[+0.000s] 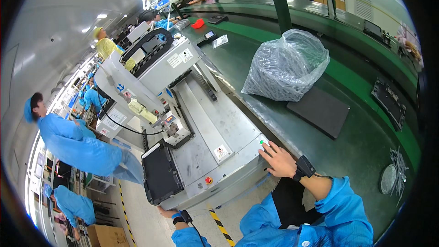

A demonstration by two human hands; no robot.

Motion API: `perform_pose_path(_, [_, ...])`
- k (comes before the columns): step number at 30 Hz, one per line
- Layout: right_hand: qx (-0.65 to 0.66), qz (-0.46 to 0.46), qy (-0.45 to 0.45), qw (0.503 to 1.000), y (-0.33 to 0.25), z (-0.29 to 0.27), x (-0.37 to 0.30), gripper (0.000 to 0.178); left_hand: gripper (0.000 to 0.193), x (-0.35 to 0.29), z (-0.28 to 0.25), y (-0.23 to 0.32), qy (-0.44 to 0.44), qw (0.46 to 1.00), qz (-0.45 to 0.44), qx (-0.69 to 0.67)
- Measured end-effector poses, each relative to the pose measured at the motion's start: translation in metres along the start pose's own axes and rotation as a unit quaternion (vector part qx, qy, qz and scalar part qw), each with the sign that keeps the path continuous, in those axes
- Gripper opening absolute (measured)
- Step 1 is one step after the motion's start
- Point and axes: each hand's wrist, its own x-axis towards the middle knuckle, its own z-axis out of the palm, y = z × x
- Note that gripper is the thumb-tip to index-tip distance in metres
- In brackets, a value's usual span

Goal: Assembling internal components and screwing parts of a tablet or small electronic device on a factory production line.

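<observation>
My right hand [280, 161] reaches over the near right corner of a grey benchtop machine [249, 144], fingers spread. Its fingertips are at a lit green button [262, 142]; whether they press it I cannot tell. Down at the machine's near left corner is my left hand [167, 212], just below a black laptop-like panel [161, 173] seated in a dark frame. The machine edge hides most of that hand's fingers. A red knob [208, 180] sits on the machine's front between my hands. Further back stands the machine's pale yellow-green tool head [142, 111].
Right of the machine, a green workbench [279, 123] carries a clear plastic bag [288, 66], a flat black panel [320, 111], a black chassis part [388, 103] and a round tin [388, 179] beside thin strips. People in blue coats [77, 142] are on the left. Striped tape [222, 226] marks the floor.
</observation>
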Motion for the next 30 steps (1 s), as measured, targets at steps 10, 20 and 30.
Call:
perform_pose_path(10, [-0.014,0.0,0.001,1.0,0.001,0.006,-0.002,0.086,0.06,-0.016,0.008,0.007,-0.008,0.999,-0.026,-0.023])
perform_pose_path(20, [-0.018,-0.006,-0.001,1.0,0.002,0.007,0.001,0.084,0.064,-0.012,0.01,0.006,0.079,0.997,0.002,0.017])
perform_pose_path(30, [-0.051,-0.008,0.046,0.998,-0.003,-0.006,0.002,0.067,0.061,-0.013,0.014,0.005,0.045,0.999,-0.002,-0.012])
